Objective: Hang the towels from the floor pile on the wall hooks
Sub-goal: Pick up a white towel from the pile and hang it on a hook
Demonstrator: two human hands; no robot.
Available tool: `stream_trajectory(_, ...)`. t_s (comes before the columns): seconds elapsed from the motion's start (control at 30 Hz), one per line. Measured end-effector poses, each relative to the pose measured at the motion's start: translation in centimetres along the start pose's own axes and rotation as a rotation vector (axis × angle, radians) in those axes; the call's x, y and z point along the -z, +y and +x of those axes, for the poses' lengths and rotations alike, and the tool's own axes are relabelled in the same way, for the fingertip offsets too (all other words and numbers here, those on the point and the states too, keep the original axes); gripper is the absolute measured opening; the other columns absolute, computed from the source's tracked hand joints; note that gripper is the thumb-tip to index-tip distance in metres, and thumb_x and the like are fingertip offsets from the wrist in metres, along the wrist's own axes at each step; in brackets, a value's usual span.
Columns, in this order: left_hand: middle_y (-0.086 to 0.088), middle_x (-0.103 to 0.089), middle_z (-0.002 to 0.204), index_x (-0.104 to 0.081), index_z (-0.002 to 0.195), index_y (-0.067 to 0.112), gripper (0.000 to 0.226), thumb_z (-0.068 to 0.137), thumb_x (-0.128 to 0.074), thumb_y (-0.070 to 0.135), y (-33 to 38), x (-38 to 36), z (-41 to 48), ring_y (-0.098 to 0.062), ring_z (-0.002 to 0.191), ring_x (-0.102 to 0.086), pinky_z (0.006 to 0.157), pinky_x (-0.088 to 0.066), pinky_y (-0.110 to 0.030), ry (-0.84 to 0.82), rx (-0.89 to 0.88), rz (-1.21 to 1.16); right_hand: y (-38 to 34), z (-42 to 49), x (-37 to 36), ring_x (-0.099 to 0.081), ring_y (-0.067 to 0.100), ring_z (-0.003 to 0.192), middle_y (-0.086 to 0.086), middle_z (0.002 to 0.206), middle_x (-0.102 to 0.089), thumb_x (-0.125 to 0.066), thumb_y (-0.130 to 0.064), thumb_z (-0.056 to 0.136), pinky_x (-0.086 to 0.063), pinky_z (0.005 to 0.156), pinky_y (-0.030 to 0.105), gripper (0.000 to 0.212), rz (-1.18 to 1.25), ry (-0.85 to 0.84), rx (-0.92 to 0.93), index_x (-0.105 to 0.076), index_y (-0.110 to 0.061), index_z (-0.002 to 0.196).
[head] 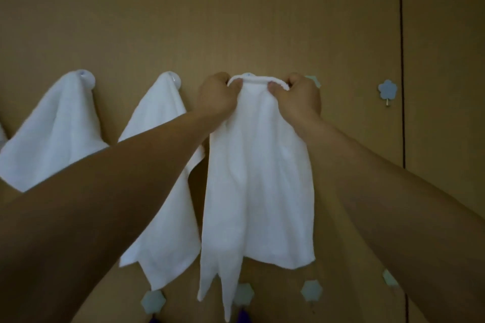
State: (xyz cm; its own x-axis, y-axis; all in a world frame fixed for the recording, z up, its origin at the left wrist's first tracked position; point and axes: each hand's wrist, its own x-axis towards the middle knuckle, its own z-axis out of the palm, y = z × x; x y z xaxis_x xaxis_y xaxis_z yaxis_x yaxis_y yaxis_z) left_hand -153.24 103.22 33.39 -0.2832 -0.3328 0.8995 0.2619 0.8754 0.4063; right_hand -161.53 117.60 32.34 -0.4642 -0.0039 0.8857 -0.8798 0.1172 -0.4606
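White terry towel [258,178] hangs limp against the tan wall [236,8], its rolled top edge over a hook. Left hand [216,96] and right hand [298,98] pinch that edge. Two soft towels [162,165] drape from round hooks on the left; a flower-shaped hook [387,89] stands bare on the right.

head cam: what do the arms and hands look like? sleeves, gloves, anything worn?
No gloves on the left hand or the right hand. The left forearm and the right forearm are bare, with no sleeve in view. No watch, band or ring shows, though the light is dim.
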Motion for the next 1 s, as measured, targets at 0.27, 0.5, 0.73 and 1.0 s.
stream_trajectory(0.27,0.001,-0.053,0.071,-0.055,0.077,0.014,0.027,0.094,-0.052,0.035,-1.3,-0.6,6.0,-0.018,0.068,-0.049,0.061,-0.032,-0.028,0.033,-0.024,0.127,-0.3,6.0,-2.5,-0.062,0.022,0.078,0.0,0.081,-0.065,-0.061,-0.038,0.087,-0.049,0.068,0.034,0.024,-0.045,0.014,0.018,-0.063,-0.015,0.082)
stream_trajectory(0.5,0.009,-0.051,0.071,-0.054,0.084,0.02,0.023,0.084,-0.059,0.042,-3.1,-1.1,6.2,-0.005,0.063,-0.047,0.049,-0.028,-0.023,0.048,-0.002,0.267,0.8,7.1,-3.9,-0.056,0.017,0.067,-0.007,0.069,-0.056,-0.064,-0.035,0.081,-0.037,0.053,0.024,0.025,-0.115,-0.037,-0.07,-0.05,-0.023,0.064)
stream_trajectory(0.73,-0.003,-0.066,0.076,-0.063,0.078,0.013,0.023,0.074,-0.071,0.034,-1.3,-0.2,5.0,-0.02,0.069,-0.063,0.053,-0.043,-0.027,-0.26,0.451,-0.008,0.2,6.5,-2.4,-0.065,0.022,0.077,0.006,0.088,-0.067,-0.074,-0.029,0.074,-0.054,0.069,0.03,0.025,-0.097,-0.232,-0.31,-0.064,-0.01,0.086)
stream_trajectory(1.0,-0.011,-0.054,0.115,-0.05,0.122,0.016,0.04,0.084,-0.053,0.027,-1.0,-1.4,3.5,-0.033,0.106,-0.048,0.079,-0.034,-0.04,0.078,-0.517,0.891,0.8,4.1,-3.7,-0.047,0.027,0.103,0.005,0.106,-0.058,-0.058,-0.021,0.087,-0.028,0.081,0.035,0.015,-0.729,0.04,0.581,-0.064,-0.02,0.1)
